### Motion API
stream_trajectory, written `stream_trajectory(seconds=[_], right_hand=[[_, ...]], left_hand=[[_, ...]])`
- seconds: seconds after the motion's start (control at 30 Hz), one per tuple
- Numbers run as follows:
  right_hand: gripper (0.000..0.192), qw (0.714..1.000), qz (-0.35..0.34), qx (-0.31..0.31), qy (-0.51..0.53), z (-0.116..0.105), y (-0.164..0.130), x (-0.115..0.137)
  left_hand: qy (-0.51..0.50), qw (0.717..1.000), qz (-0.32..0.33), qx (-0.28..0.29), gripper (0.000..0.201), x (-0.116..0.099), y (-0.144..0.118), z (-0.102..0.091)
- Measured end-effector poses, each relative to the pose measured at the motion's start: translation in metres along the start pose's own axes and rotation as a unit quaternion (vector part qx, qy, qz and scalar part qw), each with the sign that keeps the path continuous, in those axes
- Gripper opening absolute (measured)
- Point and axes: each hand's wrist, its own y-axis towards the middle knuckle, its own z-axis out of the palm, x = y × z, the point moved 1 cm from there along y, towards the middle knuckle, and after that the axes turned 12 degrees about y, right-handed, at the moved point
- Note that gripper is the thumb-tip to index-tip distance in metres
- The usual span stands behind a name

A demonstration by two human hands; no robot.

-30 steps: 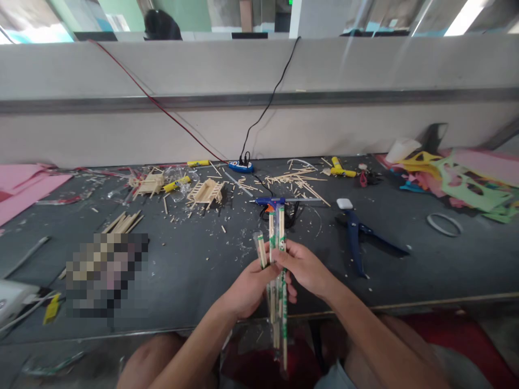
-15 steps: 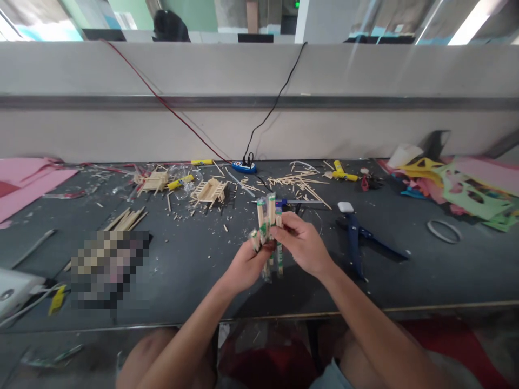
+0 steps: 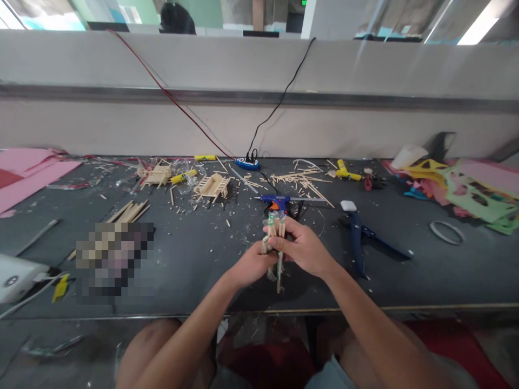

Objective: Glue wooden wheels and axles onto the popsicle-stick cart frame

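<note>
A bunch of wooden chopsticks (image 3: pixel 272 229) in clear plastic wrappers with green print stands roughly upright between my hands, over the front of the table. My left hand (image 3: pixel 252 265) is closed around the lower part of the bunch from the left. From the right, my right hand (image 3: pixel 303 246) grips it too, thumb across the front. Its fingers behind the bunch are mostly hidden. Just beyond my hands lies a blue glue gun (image 3: pixel 279 201) with an orange trigger. To the right of my right hand is a dark blue cutter tool (image 3: pixel 357 243) with spread handles.
Small stick models (image 3: pixel 213 186), yellow tubes (image 3: pixel 184 176) and loose cut sticks (image 3: pixel 298 177) lie toward the back, near a blue power strip (image 3: pixel 247 163). Longer sticks (image 3: pixel 128 212) lie left beside a blurred patch. A grey ring (image 3: pixel 446 232) and coloured sheets (image 3: pixel 470 189) occupy the right.
The chopstick bunch has dropped lower and been gathered closer together, with my hands nearer each other. The glue gun behind it now shows more fully. The view has shifted slightly.
</note>
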Motion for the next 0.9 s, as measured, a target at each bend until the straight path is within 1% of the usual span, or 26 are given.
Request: stream_trajectory(seconds=[0.1,0.2,0.27,0.43,0.5,0.63,0.73,0.9], right_hand=[[0.028,1.0,-0.016,-0.007,-0.024,-0.001,0.0,-0.001],[0.027,0.998,-0.046,-0.026,-0.027,-0.001,0.0,0.002],[0.028,0.997,-0.056,-0.043,-0.013,0.0,0.0,0.004],[0.032,0.994,-0.047,-0.08,0.05,0.006,-0.001,0.0],[0.032,0.994,-0.048,-0.064,0.075,0.008,-0.001,-0.004],[0.03,0.995,-0.037,0.011,0.093,0.007,0.0,-0.006],[0.03,0.997,-0.018,0.043,0.068,0.005,0.002,-0.004],[0.027,0.998,-0.009,0.062,0.011,0.004,0.003,-0.003]], left_hand=[[-0.02,1.0,-0.002,-0.004,0.01,0.0,0.001,0.003],[-0.034,0.999,0.01,-0.024,0.011,-0.004,-0.002,0.005],[-0.045,0.998,0.011,-0.038,0.01,-0.006,-0.004,0.006],[-0.057,0.995,0.002,-0.076,0.01,-0.005,-0.004,0.003],[-0.058,0.996,-0.012,-0.067,0.011,-0.001,-0.002,0.003],[-0.084,0.996,-0.022,-0.03,0.015,0.004,-0.001,0.005],[-0.097,0.995,-0.023,-0.016,0.021,0.006,-0.002,0.005],[-0.13,0.991,-0.037,-0.004,0.032,0.011,-0.003,0.005]])
